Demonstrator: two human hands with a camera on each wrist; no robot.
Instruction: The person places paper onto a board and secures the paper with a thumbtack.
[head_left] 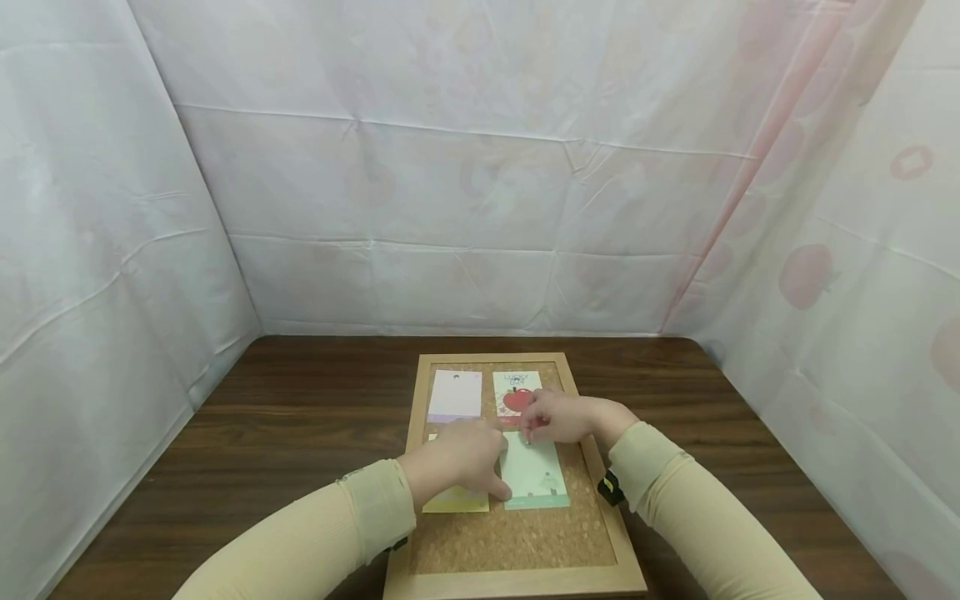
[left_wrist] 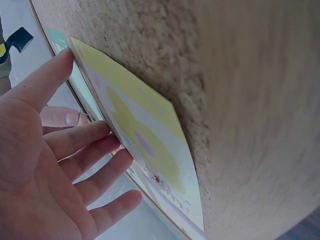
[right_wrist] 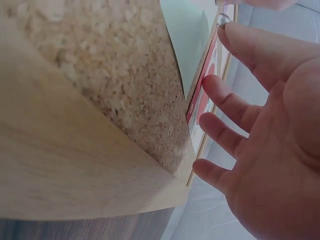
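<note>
My right hand [head_left: 558,417] pinches a small silver thumbtack [right_wrist: 223,20] over the top part of a pale green note sheet [head_left: 536,475]. In the right wrist view its other fingers are spread and slightly bent near the board. My left hand [head_left: 465,457] has its fingers extended, with thumb and index at the green sheet's left edge. It covers much of a yellow note sheet [left_wrist: 145,115], which bears a yellow flower-like print. Both sheets lie on a wood-framed cork board [head_left: 510,542]. The tack's point is hidden.
Along the board's upper part lie a white and lavender sheet [head_left: 455,396] and a sheet with a red apple [head_left: 517,400], each with a tack near its top. The board rests on a dark wooden table [head_left: 300,417]. Pale curtains [head_left: 465,183] enclose the back and sides.
</note>
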